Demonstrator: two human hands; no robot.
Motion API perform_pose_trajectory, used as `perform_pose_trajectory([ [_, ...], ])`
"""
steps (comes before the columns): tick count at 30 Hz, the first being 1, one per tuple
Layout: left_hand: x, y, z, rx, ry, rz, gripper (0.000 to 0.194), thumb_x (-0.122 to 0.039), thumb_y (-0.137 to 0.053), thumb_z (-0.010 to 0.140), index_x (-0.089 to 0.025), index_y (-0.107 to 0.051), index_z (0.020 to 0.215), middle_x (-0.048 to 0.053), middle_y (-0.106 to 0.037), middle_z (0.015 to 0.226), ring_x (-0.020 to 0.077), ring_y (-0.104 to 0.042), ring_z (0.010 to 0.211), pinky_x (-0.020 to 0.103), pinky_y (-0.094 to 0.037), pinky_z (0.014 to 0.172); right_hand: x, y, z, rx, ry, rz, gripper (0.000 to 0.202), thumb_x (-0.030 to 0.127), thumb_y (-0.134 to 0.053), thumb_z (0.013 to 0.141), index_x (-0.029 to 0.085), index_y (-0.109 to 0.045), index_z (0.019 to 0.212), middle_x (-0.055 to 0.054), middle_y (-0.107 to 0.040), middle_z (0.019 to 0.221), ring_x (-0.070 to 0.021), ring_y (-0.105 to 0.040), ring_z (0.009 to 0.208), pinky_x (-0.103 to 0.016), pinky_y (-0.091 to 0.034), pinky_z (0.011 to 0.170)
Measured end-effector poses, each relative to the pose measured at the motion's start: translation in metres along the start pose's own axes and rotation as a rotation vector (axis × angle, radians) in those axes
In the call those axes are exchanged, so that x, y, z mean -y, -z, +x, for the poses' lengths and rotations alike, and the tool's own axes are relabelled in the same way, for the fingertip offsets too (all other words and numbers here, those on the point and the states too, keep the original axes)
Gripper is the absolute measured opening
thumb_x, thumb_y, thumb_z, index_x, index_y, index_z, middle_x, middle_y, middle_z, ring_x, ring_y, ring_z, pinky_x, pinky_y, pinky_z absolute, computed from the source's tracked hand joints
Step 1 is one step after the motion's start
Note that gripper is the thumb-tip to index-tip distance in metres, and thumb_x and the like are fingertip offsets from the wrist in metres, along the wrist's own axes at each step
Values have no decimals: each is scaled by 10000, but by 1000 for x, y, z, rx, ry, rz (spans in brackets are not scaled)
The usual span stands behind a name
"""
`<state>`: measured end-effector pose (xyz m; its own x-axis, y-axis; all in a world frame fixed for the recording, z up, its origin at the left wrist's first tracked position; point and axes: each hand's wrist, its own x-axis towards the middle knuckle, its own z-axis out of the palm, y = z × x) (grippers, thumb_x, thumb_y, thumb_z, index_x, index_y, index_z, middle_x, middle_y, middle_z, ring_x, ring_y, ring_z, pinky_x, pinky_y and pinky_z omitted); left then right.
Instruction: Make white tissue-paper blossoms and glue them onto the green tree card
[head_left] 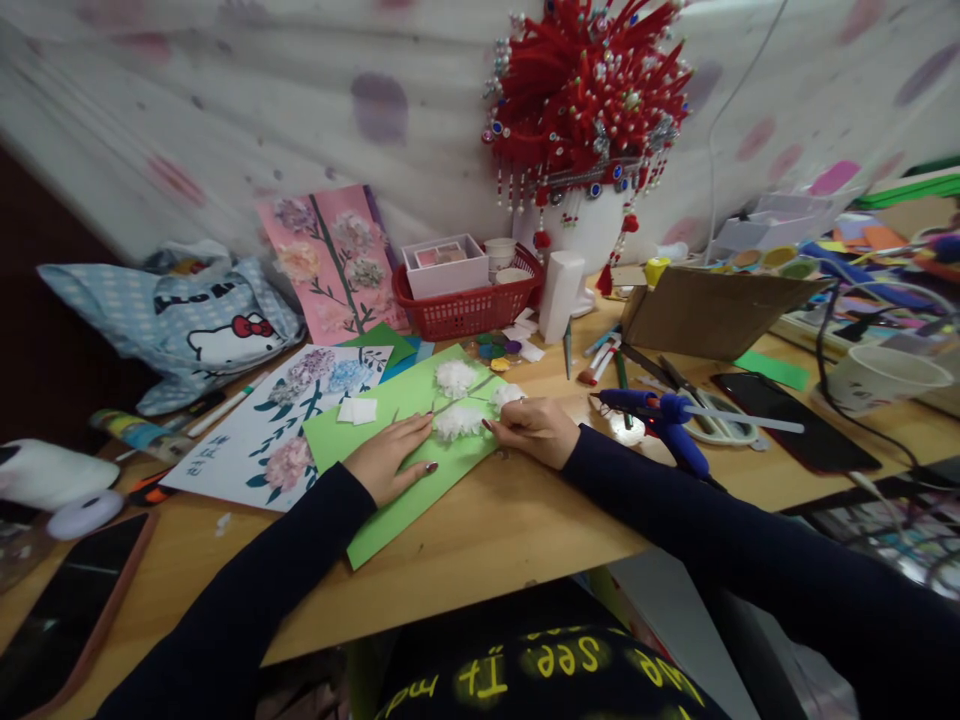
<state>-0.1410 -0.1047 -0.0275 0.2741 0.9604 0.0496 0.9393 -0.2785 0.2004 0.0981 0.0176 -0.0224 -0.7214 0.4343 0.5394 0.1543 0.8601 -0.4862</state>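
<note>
A light green sheet (405, 510) lies on the wooden table, with fluffy white flowers (455, 378) and a thin drawn or glued stem on it. My left hand (394, 458) rests on the sheet's left part, palm down, fingers spread, its fingertips near the lower white flower (459, 424). At the sheet's right edge my right hand (538, 430) is closed in a pinch beside the right white flower (507, 396); what is between the fingertips is too small to make out. Small white squares (358, 410) lie on the sheet's upper left.
Right of my right hand lies a blue glue gun (660, 415), near scissors, a phone (795, 420) and a paper cup (885, 380). Behind are a red basket (472, 305), a cardboard box (712, 312) and a red beaded headpiece (592, 110). A flower picture (247, 460) lies left.
</note>
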Motion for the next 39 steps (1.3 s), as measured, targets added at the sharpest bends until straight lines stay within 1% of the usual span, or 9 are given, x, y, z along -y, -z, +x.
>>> perform_pose_trajectory([
  [5,-1,1,0,13,9,6,574,-456,-419,887,-97,-427,1334,146,-376,1443,249,-346,1340,418,-306,1097,4,4,4,78,114,-86,426,348,-441,886,194,-316,508,38,-337,496,-81,-316,476,-219,-257,481],
  [10,-2,2,1,17,10,5,578,-465,-429,880,-95,-444,1324,147,-392,1433,244,-359,1333,407,-311,1095,2,1,7,58,72,-41,429,357,-461,860,197,-305,494,48,-318,467,-73,-287,447,-228,-234,459],
  [17,-1,4,1,17,14,14,572,-454,-437,878,-99,-432,1327,147,-389,1435,248,-360,1332,421,-303,1097,-2,-6,6,-138,-452,379,467,563,-463,836,184,-487,564,4,-543,463,-94,-479,372,-202,-359,362],
  [23,-3,1,2,-5,19,-61,546,-446,-466,863,-119,-460,1301,153,-403,1425,266,-373,1321,453,-309,1086,0,4,3,-296,-527,487,482,613,-479,820,179,-523,613,12,-546,415,-101,-479,303,-203,-364,298],
  [27,-1,27,-9,-126,32,-172,481,-440,-510,836,-169,-538,1233,125,-524,1337,255,-491,1222,444,-393,1022,6,6,0,-304,-474,473,499,599,-472,836,181,-522,568,16,-514,371,-94,-446,284,-210,-345,297],
  [30,7,58,-26,-374,152,-241,328,-387,-494,849,-179,-646,1052,89,-671,1077,204,-619,963,361,-497,845,13,8,-1,-297,-438,435,506,598,-464,841,185,-522,554,11,-519,373,-94,-445,286,-217,-341,301],
  [32,13,71,-35,-430,250,-259,272,-370,-519,832,-163,-684,892,72,-687,896,169,-614,769,304,-499,702,18,9,-1,-299,-423,407,513,598,-457,845,187,-523,545,5,-523,377,-98,-450,290,-224,-349,308],
  [35,18,67,-43,-255,324,-257,236,-381,-598,763,-164,-688,786,40,-642,756,138,-541,621,270,-452,597,20,11,0,-330,-412,348,515,589,-452,853,188,-531,540,3,-520,381,-100,-447,289,-230,-348,308],
  [39,16,44,-43,-109,364,-177,288,-399,-736,607,-175,-677,779,25,-569,787,163,-531,713,290,-443,667,12,8,-3,-341,-366,355,481,545,-406,896,187,-559,612,-1,-550,471,-99,-491,369,-227,-408,365],
])
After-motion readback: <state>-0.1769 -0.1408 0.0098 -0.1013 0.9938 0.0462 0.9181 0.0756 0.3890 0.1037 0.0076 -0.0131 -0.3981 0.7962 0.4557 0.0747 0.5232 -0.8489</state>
